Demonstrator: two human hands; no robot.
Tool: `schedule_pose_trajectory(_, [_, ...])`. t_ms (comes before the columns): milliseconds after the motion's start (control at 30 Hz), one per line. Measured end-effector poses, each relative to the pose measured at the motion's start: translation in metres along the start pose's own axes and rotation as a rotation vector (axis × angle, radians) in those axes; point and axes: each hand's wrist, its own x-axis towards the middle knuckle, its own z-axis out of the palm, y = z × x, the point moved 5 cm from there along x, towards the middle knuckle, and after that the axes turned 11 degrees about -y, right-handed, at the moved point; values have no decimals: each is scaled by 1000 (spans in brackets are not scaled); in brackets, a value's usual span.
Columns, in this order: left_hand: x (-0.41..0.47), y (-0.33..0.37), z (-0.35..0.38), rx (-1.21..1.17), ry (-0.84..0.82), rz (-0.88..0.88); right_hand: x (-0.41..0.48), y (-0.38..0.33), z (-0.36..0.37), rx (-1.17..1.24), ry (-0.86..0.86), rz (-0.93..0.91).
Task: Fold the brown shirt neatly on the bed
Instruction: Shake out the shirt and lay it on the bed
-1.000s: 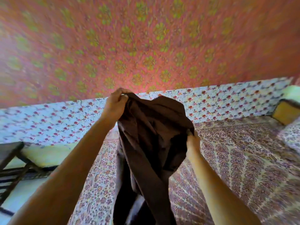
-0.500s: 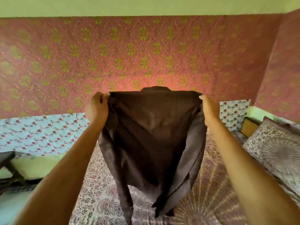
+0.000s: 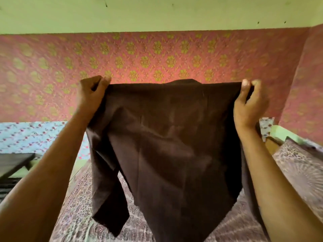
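Left hand (image 3: 90, 96) and right hand (image 3: 250, 105) fingers pinching brown shirt (image 3: 171, 145) shoulders, hem hanging below fingers over bed (image 3: 78, 215); keep top edge taut, lower flat.

Ahead of you, a pink wall hanging (image 3: 157, 55) with yellow-green flowers hangs below a pale green wall (image 3: 157, 14). At your left sits a dark table (image 3: 14, 163) before blue floral cloth (image 3: 31, 137).

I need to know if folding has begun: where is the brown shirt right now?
The brown shirt hangs mid-view, held up by its shoulders between the left hand and right hand, above the bed.
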Motion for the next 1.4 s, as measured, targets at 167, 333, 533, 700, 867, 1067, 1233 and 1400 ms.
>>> schedule_pose_trajectory(167, [-7, -31, 23, 381, -48, 16, -21, 33, 27, -170, -106, -145])
schedule_pose_trajectory(333, [-48, -117, 83, 581, -332, -162, -85, 100, 84, -293, -401, -138])
schedule_pose_trajectory(533, [-126, -229, 176, 427, -766, -235, -193, 194, 151, -316, -709, -21])
schedule_pose_trajectory(700, [-173, -326, 229, 201, -834, -500, -270, 251, 192, -336, -816, 103])
schedule_pose_trajectory(867, [-193, -394, 282, 111, -795, -606, -324, 294, 242, -212, -878, 229])
schedule_pose_trajectory(1067, [-222, -499, 354, 210, -851, -717, -389, 367, 310, -295, -900, 301])
schedule_pose_trajectory(1233, [-239, -563, 411, 352, -797, -726, -443, 429, 372, -355, -913, 213])
schedule_pose_trajectory(1400, [-277, -644, 449, 317, -908, -747, -502, 485, 393, -459, -1010, 186])
